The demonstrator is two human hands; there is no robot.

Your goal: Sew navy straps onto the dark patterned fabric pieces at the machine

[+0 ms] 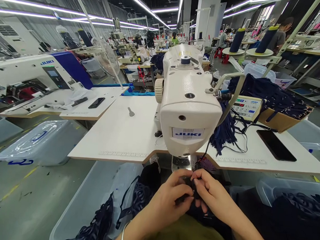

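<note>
Close together in front of the white JUKI sewing machine (pixel 191 111), my left hand (pixel 172 194) and my right hand (pixel 212 196) meet fingertip to fingertip. Both are closed in a pinch on a small dark piece of fabric (pixel 193 186), mostly hidden by the fingers; its exact kind cannot be made out. Just beyond the fingertips is the machine's shiny metal sewing end (pixel 181 163). A bundle of navy straps (pixel 223 132) lies on the white table (pixel 116 132) right of the machine head.
A black phone (pixel 276 145) and a control box (pixel 246 107) are on the right, near a carton (pixel 286 119) heaped with navy fabric. A grey metal piece (pixel 130 112) lies left of the machine. Below, a clear bin (pixel 72 205) holds navy garments (pixel 97 220).
</note>
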